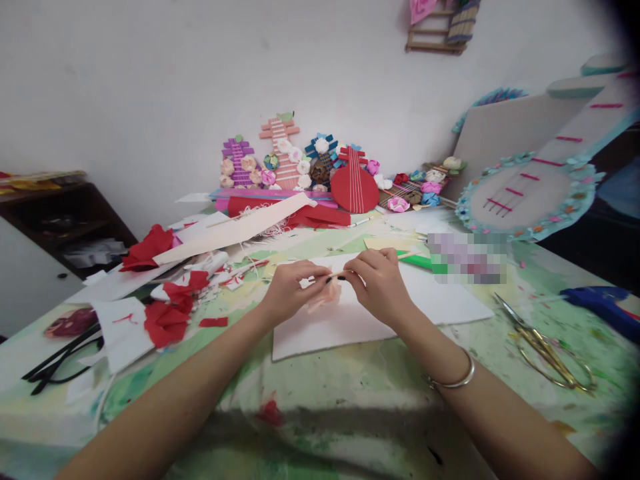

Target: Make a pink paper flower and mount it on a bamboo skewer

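Both hands meet over a white board [350, 327] on the table. My left hand [295, 287] pinches the left end of a pale peach crepe-paper piece [324, 298], fingertips pressed together. My right hand [377, 283], with a metal bangle on its wrist, pinches the same strip from the right. Between the fingertips its upper edge looks thin and rolled; whether a stick lies inside I cannot tell. The ruffled lower part hangs just above the board. Behind my right hand lies a green tube-like object [420, 261], partly hidden by the fingers.
Gold-handled scissors [545, 347] and a blue-handled tool [600, 303] lie at right. Red paper scraps [170, 313], black-handled scissors [65, 360] and a long cream strip [240, 230] are at left. Decorated lute-shaped crafts [355, 187] lean against the wall; a larger one [530, 193] stands right.
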The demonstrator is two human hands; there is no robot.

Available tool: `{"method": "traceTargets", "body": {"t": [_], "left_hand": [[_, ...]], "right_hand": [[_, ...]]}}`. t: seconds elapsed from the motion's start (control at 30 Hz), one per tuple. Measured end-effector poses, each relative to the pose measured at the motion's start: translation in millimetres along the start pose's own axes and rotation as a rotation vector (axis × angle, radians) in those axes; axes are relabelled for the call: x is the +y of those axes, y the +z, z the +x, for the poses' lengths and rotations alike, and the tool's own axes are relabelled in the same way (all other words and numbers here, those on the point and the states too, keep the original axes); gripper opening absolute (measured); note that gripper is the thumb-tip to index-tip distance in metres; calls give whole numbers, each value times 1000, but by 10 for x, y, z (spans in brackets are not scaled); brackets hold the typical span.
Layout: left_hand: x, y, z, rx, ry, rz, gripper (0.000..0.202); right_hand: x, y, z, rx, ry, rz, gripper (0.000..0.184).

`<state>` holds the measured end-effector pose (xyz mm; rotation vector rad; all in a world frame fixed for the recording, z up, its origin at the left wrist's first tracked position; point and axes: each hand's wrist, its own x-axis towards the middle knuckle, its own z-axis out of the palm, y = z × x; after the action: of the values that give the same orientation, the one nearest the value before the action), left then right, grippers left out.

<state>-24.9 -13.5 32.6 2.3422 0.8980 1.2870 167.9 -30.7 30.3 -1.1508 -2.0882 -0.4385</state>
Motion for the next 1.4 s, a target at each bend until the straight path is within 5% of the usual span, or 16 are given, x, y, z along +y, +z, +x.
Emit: {"method": "traceTargets", "body": {"t": [0.57, 1.1, 1.4], "left_hand": [[5, 48, -10, 112, 114, 11, 11], [79, 32, -20, 64, -1, 25, 9], [50, 37, -41, 41, 110, 95, 10]], "right_hand": [[11, 87, -22, 56, 27, 153, 18], [13, 42, -14, 82, -10, 253, 17], [15, 39, -14, 72, -38, 252, 17]]}}
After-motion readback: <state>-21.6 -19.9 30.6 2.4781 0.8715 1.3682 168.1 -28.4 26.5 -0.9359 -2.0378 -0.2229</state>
